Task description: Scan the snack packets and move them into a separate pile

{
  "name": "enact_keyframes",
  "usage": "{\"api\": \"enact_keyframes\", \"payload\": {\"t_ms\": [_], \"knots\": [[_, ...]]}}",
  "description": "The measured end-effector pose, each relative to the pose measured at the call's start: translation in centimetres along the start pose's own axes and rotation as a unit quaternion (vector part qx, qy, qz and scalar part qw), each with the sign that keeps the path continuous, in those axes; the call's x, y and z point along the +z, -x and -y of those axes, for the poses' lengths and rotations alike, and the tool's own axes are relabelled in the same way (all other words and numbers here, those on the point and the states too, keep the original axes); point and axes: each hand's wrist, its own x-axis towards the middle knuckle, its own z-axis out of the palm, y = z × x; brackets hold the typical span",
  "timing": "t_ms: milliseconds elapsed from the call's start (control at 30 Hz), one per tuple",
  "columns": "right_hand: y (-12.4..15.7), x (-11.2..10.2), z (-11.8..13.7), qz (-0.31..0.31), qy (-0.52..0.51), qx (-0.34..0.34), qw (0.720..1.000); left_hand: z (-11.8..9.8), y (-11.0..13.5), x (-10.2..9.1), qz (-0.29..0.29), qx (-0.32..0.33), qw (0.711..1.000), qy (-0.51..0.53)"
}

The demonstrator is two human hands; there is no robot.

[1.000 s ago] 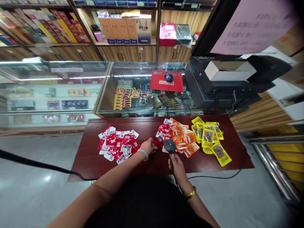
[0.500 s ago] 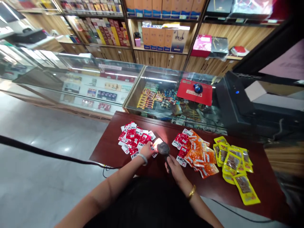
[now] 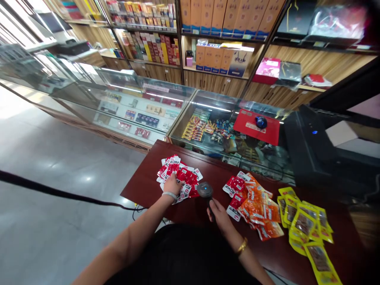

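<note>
My right hand (image 3: 219,210) grips the handle of a black barcode scanner (image 3: 205,190), held upright over a dark red table (image 3: 142,186). My left hand (image 3: 172,183) rests flat on a pile of red snack packets (image 3: 181,176) at the table's left, fingers spread over them; whether it grips one I cannot tell. To the right of the scanner lie a mixed heap of red and orange packets (image 3: 252,198) and, farther right, several yellow packets (image 3: 305,225).
A glass display counter (image 3: 208,126) with goods inside stands behind the table, carrying a red mouse pad (image 3: 252,127) and mouse (image 3: 261,122). A black till machine (image 3: 314,146) is at the right. Wooden shelves (image 3: 213,75) hold boxes. A black cable (image 3: 59,194) crosses the grey floor.
My left hand carried a red packet from beside the scanner over to the left red pile and now lies on it. The scanner's light is off. The view swung left.
</note>
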Motion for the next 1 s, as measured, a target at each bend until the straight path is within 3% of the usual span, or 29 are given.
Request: {"api": "enact_keyframes", "payload": {"t_ms": [167, 300, 400, 533, 633, 733, 867, 1000], "knots": [[0.3, 0.7, 0.6, -0.007, -0.006, 0.003, 1.0, -0.1, 0.6, -0.6, -0.075, 0.049, 0.995, -0.046], [1.4, 0.6, 1.4, -0.034, -0.019, -0.011, 0.999, -2.5, 1.2, -0.7, -0.1, 0.126, 0.986, -0.047], [2.4, -0.7, 1.3, -0.065, -0.037, -0.012, 0.997, -6.0, 1.6, 0.7, -0.052, 0.197, 0.978, -0.037], [4.1, -3.7, -0.2, -0.129, -0.065, 0.0, 0.989, -12.0, 2.4, 4.7, 0.055, 0.269, 0.962, -0.009], [5.6, -6.2, -1.5, -0.162, -0.089, 0.02, 0.982, -16.6, 2.9, 8.0, 0.106, 0.266, 0.958, -0.003], [6.8, -8.5, -2.2, -0.176, -0.121, 0.035, 0.976, -20.7, 2.9, 10.3, 0.12, 0.257, 0.959, -0.013], [7.5, -11.1, -2.3, -0.172, -0.127, 0.03, 0.977, -25.2, 2.4, 12.0, 0.122, 0.252, 0.96, -0.022], [7.6, -12.9, -2.4, -0.171, -0.114, 0.023, 0.978, -28.1, 1.7, 12.9, 0.134, 0.232, 0.961, -0.074]]}}
